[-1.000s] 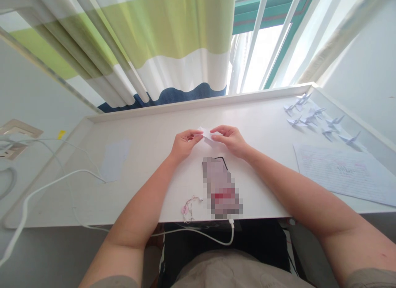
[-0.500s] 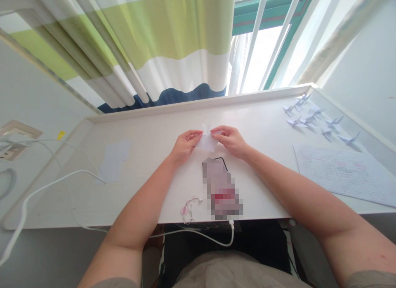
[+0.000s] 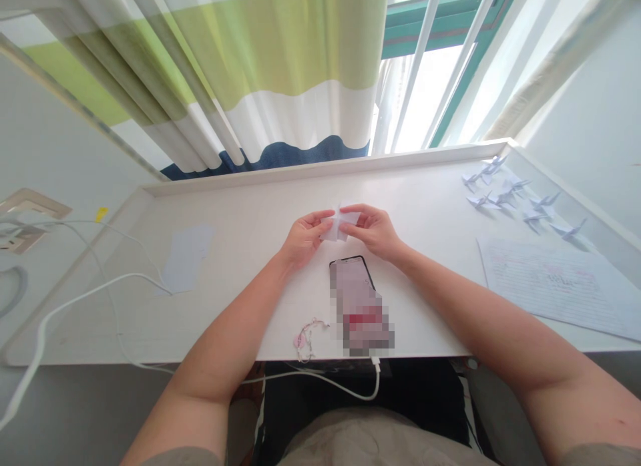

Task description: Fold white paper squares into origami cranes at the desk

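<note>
A small piece of folded white paper (image 3: 329,234) is held up between both hands over the middle of the white desk (image 3: 240,252). My left hand (image 3: 302,241) pinches its left side between thumb and fingers. On the right side, my right hand (image 3: 373,227) grips it the same way, with a paper flap showing between thumb and forefinger. The finer folds are too small to make out. Just below the hands lies a phone (image 3: 356,286), its screen partly blurred out.
Several folded paper cranes (image 3: 505,195) stand at the back right. Before them lie written sheets (image 3: 555,279). White paper pieces (image 3: 187,259) rest at the left, beside white cables (image 3: 100,299). A charm strap (image 3: 303,339) lies left of the phone; a charging cable (image 3: 375,372) hangs off the front edge.
The paper between my hands has shifted shape: its lower sheet looks smaller and a flap now stands out by my right fingers. Both hands keep nearly the same place. The view has tilted slightly.
</note>
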### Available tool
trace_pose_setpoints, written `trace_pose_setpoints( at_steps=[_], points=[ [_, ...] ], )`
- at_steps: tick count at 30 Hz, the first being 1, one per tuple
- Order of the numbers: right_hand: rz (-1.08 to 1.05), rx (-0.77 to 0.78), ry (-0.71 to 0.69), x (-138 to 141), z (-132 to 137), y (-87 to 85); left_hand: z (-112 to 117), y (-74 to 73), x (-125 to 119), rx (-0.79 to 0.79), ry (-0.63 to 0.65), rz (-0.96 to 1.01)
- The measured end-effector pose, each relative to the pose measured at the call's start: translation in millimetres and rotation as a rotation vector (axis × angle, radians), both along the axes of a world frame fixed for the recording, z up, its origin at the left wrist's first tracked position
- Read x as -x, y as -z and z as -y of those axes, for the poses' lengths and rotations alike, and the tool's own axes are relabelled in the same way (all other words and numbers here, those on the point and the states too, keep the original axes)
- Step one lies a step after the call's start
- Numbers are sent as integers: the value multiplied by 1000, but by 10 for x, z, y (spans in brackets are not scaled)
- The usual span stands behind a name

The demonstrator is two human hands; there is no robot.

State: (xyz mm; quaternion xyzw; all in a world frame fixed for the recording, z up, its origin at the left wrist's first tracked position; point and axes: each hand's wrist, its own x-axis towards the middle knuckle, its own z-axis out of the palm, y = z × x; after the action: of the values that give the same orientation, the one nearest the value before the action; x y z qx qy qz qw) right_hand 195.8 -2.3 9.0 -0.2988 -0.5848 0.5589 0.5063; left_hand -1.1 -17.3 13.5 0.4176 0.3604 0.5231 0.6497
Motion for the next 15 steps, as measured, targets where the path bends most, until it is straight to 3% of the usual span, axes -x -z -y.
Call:
trace_pose_setpoints(
  at_steps=[7, 15],
  points=[
    [100, -101, 78, -16, 2, 6, 18, 10, -20, -16, 28, -26],
    [-7, 15, 32, 3, 1, 35, 13, 40, -48, -72, -41, -60]
  ],
)
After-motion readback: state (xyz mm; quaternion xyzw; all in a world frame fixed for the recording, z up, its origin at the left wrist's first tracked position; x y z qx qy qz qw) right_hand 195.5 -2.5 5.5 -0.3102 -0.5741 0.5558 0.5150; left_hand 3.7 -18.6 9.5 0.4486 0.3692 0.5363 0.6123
